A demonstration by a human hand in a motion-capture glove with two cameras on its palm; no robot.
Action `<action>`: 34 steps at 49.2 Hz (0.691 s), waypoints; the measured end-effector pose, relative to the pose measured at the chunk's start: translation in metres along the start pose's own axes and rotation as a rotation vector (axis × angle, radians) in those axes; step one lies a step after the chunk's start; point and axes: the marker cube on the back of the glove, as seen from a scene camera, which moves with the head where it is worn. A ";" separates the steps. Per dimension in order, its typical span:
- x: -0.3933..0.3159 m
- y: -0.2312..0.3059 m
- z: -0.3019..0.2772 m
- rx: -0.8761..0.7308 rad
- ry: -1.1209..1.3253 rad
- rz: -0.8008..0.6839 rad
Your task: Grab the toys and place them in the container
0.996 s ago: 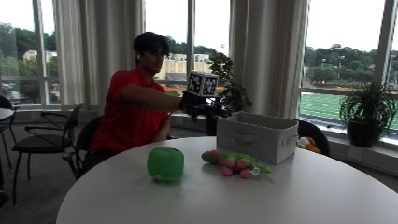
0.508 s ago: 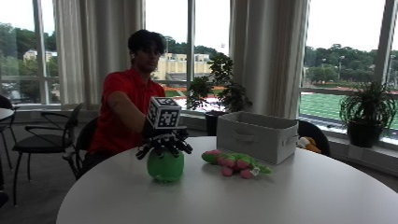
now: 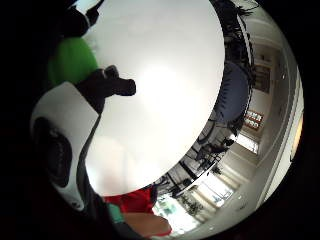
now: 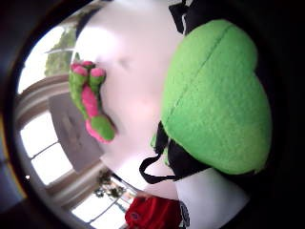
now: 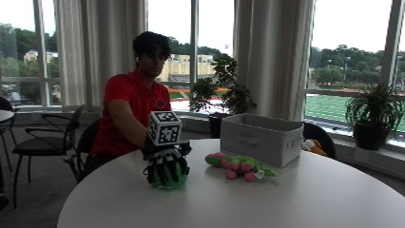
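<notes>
A round green plush toy (image 5: pixel 166 179) stands on the white round table (image 5: pixel 303 199) in front of the person. My gloved right hand (image 5: pixel 166 164) sits on top of it, fingers curled down over its sides. In the thumb side palm view the green plush toy (image 4: pixel 217 98) fills much of the picture, close to the palm. A green and pink plush toy (image 5: pixel 239 166) lies on the table between the hand and the grey fabric container (image 5: pixel 263 137); this green and pink toy (image 4: pixel 88 98) also shows in the thumb side palm view. The green toy's edge (image 3: pixel 72 60) shows beside a black finger (image 3: pixel 107 85).
An orange toy (image 5: pixel 313 146) peeks out behind the container on the far side. Chairs (image 5: pixel 44 142) stand left of the table. Potted plants (image 5: pixel 373 116) line the windowsill. Bare tabletop stretches toward the near edge.
The hand came down from chest height onto the green plush toy and its fingers have curled lower over it. The two toys and the container have not moved.
</notes>
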 end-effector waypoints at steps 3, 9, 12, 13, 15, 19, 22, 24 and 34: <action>-0.002 -0.002 -0.001 0.004 0.009 0.003; -0.005 -0.001 0.001 0.012 0.009 -0.006; -0.007 -0.003 0.000 0.030 -0.003 -0.007; -0.007 -0.003 0.000 0.039 -0.007 -0.006; -0.008 -0.004 -0.001 0.059 -0.016 -0.006; -0.012 -0.001 -0.002 0.101 -0.012 -0.014; -0.016 0.002 -0.004 0.139 0.005 -0.032; -0.018 0.005 -0.007 0.157 0.011 -0.042; -0.054 0.041 -0.062 0.199 -0.057 -0.087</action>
